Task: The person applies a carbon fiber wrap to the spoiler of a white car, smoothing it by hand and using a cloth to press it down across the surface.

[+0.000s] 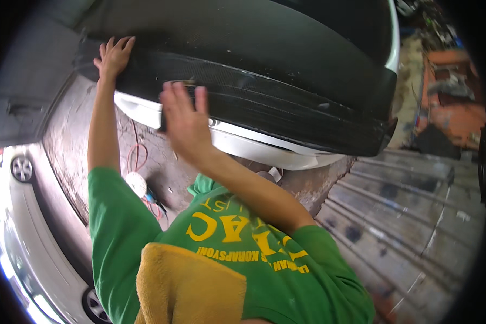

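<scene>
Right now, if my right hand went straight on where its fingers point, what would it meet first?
Your right hand would likely meet the black car panel first, though depth there is unclear.

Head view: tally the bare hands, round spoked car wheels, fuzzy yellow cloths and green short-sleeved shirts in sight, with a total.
Bare left hand plus bare right hand: 2
Round spoked car wheels: 2
Fuzzy yellow cloth: 1
Green short-sleeved shirt: 1
Total: 6
</scene>
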### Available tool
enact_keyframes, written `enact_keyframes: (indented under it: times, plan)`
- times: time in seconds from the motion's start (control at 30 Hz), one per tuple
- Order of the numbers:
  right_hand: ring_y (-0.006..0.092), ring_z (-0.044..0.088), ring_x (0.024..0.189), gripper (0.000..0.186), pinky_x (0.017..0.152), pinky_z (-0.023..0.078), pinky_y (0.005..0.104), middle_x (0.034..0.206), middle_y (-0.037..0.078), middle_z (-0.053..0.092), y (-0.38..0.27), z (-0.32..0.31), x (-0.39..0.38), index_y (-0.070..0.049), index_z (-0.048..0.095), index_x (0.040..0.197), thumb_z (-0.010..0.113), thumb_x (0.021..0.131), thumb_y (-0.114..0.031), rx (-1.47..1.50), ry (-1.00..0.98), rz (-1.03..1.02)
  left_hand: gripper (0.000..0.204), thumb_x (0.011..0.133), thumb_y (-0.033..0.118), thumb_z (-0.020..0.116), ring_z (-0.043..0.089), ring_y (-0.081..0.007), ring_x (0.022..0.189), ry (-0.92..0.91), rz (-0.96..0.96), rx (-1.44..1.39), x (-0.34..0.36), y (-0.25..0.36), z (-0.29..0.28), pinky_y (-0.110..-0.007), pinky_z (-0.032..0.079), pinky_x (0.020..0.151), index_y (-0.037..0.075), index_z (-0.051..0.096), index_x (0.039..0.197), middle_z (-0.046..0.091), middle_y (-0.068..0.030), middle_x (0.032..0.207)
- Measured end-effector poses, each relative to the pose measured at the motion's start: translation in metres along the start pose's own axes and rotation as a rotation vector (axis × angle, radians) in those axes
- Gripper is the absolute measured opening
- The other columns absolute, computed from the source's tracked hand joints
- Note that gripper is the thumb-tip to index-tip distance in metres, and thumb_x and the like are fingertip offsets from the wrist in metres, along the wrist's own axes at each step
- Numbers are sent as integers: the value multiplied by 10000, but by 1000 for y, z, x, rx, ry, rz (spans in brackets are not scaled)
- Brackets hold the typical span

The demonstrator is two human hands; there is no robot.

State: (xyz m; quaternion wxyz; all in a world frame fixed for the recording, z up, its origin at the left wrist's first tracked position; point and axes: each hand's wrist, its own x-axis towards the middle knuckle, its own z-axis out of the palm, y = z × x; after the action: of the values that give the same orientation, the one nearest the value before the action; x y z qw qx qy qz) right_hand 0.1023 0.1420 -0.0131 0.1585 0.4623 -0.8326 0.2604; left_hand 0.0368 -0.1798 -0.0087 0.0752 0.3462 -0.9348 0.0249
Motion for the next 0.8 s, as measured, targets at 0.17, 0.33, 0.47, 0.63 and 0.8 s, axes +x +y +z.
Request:
enact_keyframes:
  times: [0.17, 0.33, 0.47, 0.63, 0.8]
  plan:
    - [292, 348, 1415, 623, 1153, 143, 632, 1481, 132, 436, 26, -26, -23, -70, 501, 1402, 625, 817, -244, 33, -14, 173, 468, 966, 542, 455, 353, -326, 1402, 80, 170, -154, 13, -62, 23, -626, 250, 1091, 203, 633, 1235, 545, -9, 1391]
    - [320, 535, 1249, 555, 1039, 334, 645, 1441, 191, 467, 227, -190, -143, -11, 497, 1371, 441, 1008, -427, -613, -32, 944, 507, 978, 562, 411, 327, -311, 1419, 51, 27, -67, -2, -33, 4, -621, 227, 1110, 194, 632, 1249, 512, -32, 1421]
    - [431, 497, 1259, 602, 1080, 295, 630, 1420, 228, 475, 163, -134, -77, 6, 546, 1314, 489, 956, -474, -825, -195, 758, 535, 981, 583, 384, 299, -300, 1433, 12, -28, -45, -1, -25, 2, -620, 211, 1121, 198, 628, 1262, 498, -35, 1432]
    - [409, 348, 1391, 745, 1149, 202, 598, 1467, 215, 424, 24, -10, 22, 29, 539, 1325, 654, 830, -516, -299, 13, 405, 501, 988, 553, 394, 308, -307, 1428, 12, 96, -90, 5, -21, 9, -609, 228, 1117, 208, 615, 1277, 500, -37, 1427]
    - [315, 377, 1400, 597, 1095, 204, 696, 1498, 120, 429, 111, -92, -53, -73, 489, 1404, 540, 942, -447, -467, -101, 472, 492, 985, 546, 400, 370, -355, 1384, 78, 225, -18, 19, -86, 42, -568, 283, 1103, 264, 534, 1366, 477, -48, 1451]
